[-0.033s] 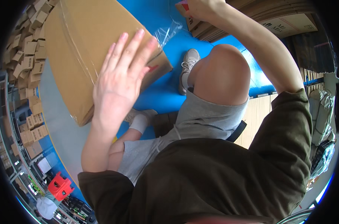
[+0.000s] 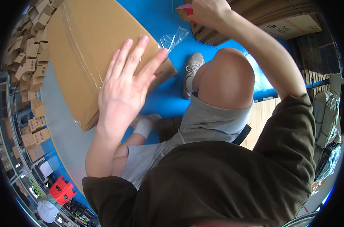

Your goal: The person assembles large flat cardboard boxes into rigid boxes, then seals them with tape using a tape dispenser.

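Observation:
A large brown cardboard box [image 2: 115, 22] stands at the upper left, with clear tape running along its top seam. My left hand [image 2: 120, 92] lies over its top near the right edge, fingers stretched out and spread, holding nothing. A loose, crumpled end of clear tape [image 2: 173, 39] sticks up past that edge, close to the left index fingertip. At the top of the view, my right hand [image 2: 211, 14] is closed around a red-and-brown object [image 2: 185, 11]; the picture's edge cuts it off, so its kind is unclear.
Several small brown boxes [image 2: 31, 56] are heaped along the left. Flattened cardboard [image 2: 247, 19] is stacked at the upper right. A red plastic stool [image 2: 62, 190] stands at the lower left, beside shelving. Blue floor [image 2: 158, 100] lies under my feet, and pale boards [image 2: 264, 117] are by my right knee.
My left hand's index finger has spread farther from the others. Both hands and the box appear shifted slightly right and down in the view, as does the background.

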### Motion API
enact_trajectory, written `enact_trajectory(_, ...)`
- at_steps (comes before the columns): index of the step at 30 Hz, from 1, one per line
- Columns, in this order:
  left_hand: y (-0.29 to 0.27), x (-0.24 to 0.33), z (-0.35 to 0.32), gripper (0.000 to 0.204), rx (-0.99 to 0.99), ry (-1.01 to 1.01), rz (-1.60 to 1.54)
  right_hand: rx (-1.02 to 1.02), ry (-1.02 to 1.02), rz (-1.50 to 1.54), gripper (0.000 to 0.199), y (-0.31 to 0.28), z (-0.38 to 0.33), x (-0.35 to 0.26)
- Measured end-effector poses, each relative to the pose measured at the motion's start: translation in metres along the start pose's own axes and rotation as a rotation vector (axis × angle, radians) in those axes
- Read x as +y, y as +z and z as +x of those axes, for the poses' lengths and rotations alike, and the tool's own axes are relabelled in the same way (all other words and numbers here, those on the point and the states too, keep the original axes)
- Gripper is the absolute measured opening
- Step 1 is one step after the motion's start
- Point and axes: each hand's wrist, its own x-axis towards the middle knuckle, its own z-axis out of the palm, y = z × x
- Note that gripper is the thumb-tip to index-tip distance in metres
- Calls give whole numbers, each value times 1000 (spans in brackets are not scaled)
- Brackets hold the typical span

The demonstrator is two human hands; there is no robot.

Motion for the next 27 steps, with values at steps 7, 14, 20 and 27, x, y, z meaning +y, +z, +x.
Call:
enact_trajectory(7, -17, -1, 42, 41, -136, 70, 86, 84, 156, 511, 59, 5, -17, 11)
enact_trajectory(14, 12, 19, 66, 23, -214, -161, 194, -53, 175, 562, 70, 42, -13, 11)
enact_trajectory(20, 10, 54, 104, 45, -692, -260, 585, 21, 123, 515, 73, 42, -16, 7)
enact_trajectory(27, -1, 25, 130, 46, -952, -412, 536, 33, 34, 520, 70, 43, -17, 4)
